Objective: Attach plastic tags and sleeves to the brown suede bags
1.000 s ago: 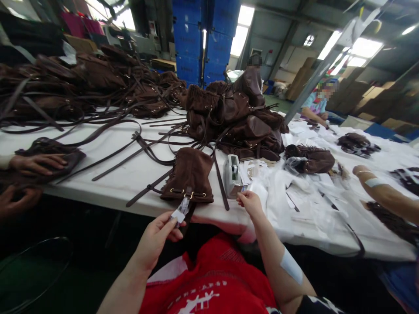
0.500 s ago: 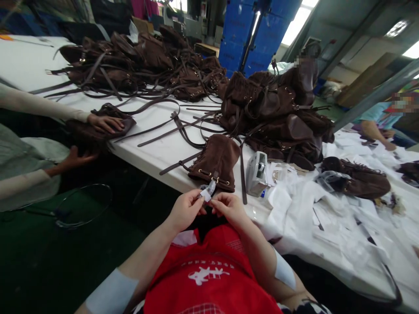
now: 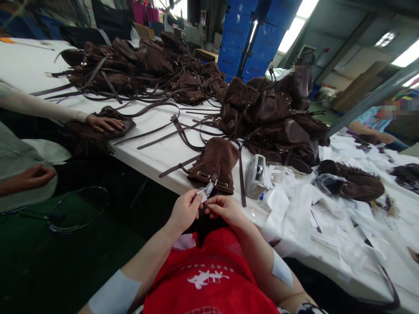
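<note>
A brown fringed drawstring bag (image 3: 214,161) lies at the table's near edge, its eyelets toward me. From its drawstring end hangs a small clear plastic wrap with a white tag (image 3: 205,192). My left hand (image 3: 186,210) is closed, pinching that tag between thumb and finger. Just right of it, my right hand (image 3: 227,209) has its thumb and fingers pressed together; what they hold, if anything, is too small to make out. A grey-white tape dispenser (image 3: 255,176) stands right of the bag.
Piles of brown bags (image 3: 275,109) with long straps cover the table's back. White paper sheets (image 3: 314,200) spread over the right side, with another brown bag (image 3: 356,181) on them. At left, a co-worker's hand (image 3: 104,123) rests on a bag. Another person sits far right.
My right hand has moved slightly away from the tag, while the left keeps its pinch. The co-worker's lower hand has drawn back to the left.
</note>
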`<state>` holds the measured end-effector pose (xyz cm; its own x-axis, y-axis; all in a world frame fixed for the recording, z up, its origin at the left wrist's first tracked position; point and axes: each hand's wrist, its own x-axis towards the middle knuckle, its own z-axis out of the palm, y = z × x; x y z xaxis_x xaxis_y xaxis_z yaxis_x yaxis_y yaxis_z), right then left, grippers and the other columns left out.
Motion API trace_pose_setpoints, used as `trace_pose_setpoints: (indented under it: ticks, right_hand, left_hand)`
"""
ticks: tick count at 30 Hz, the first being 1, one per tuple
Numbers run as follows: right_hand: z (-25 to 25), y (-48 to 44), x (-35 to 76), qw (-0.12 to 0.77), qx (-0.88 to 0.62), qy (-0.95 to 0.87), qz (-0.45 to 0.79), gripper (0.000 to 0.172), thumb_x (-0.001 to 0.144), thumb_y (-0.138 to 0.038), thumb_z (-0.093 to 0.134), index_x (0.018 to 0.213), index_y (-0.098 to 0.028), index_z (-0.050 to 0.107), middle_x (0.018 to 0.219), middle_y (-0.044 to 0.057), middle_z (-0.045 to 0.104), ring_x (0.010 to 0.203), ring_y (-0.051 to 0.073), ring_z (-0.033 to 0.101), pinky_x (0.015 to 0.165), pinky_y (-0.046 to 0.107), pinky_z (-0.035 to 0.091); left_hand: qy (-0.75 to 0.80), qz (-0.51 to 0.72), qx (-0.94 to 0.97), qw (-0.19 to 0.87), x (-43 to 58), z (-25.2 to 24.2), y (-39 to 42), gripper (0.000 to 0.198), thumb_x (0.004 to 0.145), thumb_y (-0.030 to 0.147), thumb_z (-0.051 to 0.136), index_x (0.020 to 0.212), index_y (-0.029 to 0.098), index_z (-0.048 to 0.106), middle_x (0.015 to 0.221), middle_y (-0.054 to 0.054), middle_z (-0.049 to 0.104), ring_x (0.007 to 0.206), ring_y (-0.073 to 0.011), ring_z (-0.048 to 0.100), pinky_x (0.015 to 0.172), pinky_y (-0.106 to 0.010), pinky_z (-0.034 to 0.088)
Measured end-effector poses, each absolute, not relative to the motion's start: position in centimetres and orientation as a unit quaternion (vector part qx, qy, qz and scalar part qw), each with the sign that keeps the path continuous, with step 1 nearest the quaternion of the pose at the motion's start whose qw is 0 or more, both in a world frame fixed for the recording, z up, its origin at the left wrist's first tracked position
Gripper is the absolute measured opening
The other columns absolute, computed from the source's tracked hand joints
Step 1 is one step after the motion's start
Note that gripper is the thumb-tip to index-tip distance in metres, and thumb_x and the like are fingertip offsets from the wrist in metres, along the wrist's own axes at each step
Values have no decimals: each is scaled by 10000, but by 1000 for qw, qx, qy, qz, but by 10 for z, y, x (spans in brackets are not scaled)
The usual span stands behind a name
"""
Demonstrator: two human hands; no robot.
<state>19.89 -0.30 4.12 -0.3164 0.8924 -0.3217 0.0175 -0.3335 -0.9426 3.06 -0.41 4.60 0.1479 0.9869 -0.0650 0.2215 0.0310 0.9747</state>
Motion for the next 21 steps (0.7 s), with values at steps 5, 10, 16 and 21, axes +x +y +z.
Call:
trace_pose_setpoints:
  ticks: [5,10,16,21]
  right_hand:
    - [33,2,190,343,-486,-467,654,298,661,-443,733,714,-158,661,659,13,693,475,76,548,478,193,412]
    - [18,7,177,379,-517,-454,618,352,654,-478,737,580,-163,598,515,-2,608,417,76,476,432,198,351]
    - [5,10,177,361,-534,-447,620,408,636,-520,751,542,-176,552,414,-27,520,373,71,380,398,211,263]
    - [2,-1,186,403,-460,-350,710,334,606,-404,808,712,-143,630,552,-24,565,441,50,380,421,186,222]
  left_hand:
    - [525,404,622,418,35,45,-6,307,953,369,385,751,217,560,596,15,585,547,-143,561,578,-242,399]
    - [545,379,656,358,39,54,-13,273,959,347,378,818,228,579,590,8,589,566,-166,567,584,-262,367]
    - [555,373,624,404,41,36,-15,302,954,368,377,1111,178,550,663,-20,652,530,-174,601,544,-270,419]
    - [532,328,594,507,35,14,-11,326,937,383,384,1143,171,524,717,-13,678,371,-129,539,395,-237,384]
